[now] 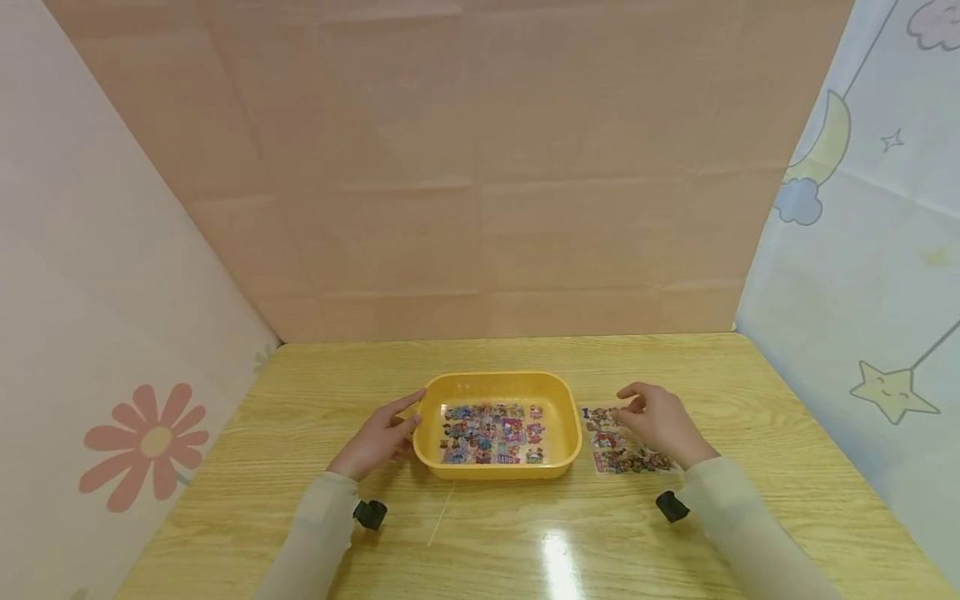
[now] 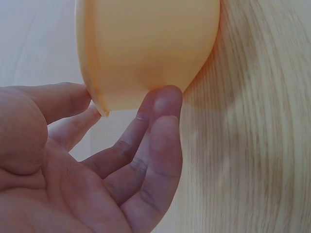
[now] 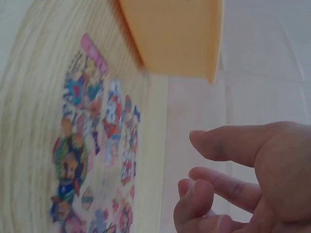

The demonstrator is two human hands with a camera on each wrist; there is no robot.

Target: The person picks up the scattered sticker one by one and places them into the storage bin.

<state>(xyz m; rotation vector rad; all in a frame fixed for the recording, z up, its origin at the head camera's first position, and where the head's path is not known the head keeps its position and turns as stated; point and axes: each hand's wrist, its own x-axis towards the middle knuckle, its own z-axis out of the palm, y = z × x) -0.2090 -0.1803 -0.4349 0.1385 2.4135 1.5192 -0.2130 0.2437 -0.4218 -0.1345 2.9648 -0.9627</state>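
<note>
Note nearest a left hand gripping a yellow tub by its left end, thumb at rim, curled fingers against outer wall, and an empty right hand, fingers loosely bent, over a sticker sheet on the table just right of the tub. Judge the tub light and stiff, best held by the rim. Farther in, find printed sheets inside it, likely thin, slick, best lifted by a corner.

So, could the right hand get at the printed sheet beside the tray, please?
Probably yes: the empty right hand hovers above the printed sheet, and the tray stands aside, leaving the way free.
</note>
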